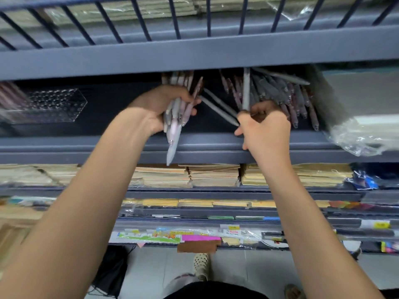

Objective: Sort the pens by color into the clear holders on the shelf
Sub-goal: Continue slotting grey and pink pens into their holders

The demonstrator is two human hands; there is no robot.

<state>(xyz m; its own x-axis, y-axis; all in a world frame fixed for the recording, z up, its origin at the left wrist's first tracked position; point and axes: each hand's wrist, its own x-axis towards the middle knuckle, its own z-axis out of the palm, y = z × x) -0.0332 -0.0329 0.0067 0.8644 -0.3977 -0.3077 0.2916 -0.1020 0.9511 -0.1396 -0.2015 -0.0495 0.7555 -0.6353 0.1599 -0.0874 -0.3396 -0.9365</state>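
- Grips with the left hand (159,108) a bundle of pale pens (176,128), pink, white and grey, with the fingers curled round it. Pen tips point to six o'clock, past the front edge of the shelf (216,145).
- Pinches with the right hand (265,130), at three o'clock from the left, three grey pens (219,110). One stands toward twelve o'clock and two slant toward ten o'clock, reaching close to the bundle without touching it.
- Heap of pens (280,93), grey and dull pink, on the shelf at one o'clock from the right hand and just behind it, tips toward six o'clock. Too blurred to say whether inside a holder.
- More pens (181,77) at twelve o'clock from the left hand, half hidden under the shelf above. Cannot tell what holds them.
- Clear holder (49,104) with a dotted pattern, on the same shelf at nine o'clock from the left hand, well apart from it. Blurred pinkish streaks at its far end.
- Crinkled plastic bag (362,134) at three o'clock from the right hand, hanging over the shelf edge.
- Stacks of notebooks (187,175) at six o'clock, on the shelf below.
- Dotted shoe (200,266) on the floor, at six o'clock in the view.
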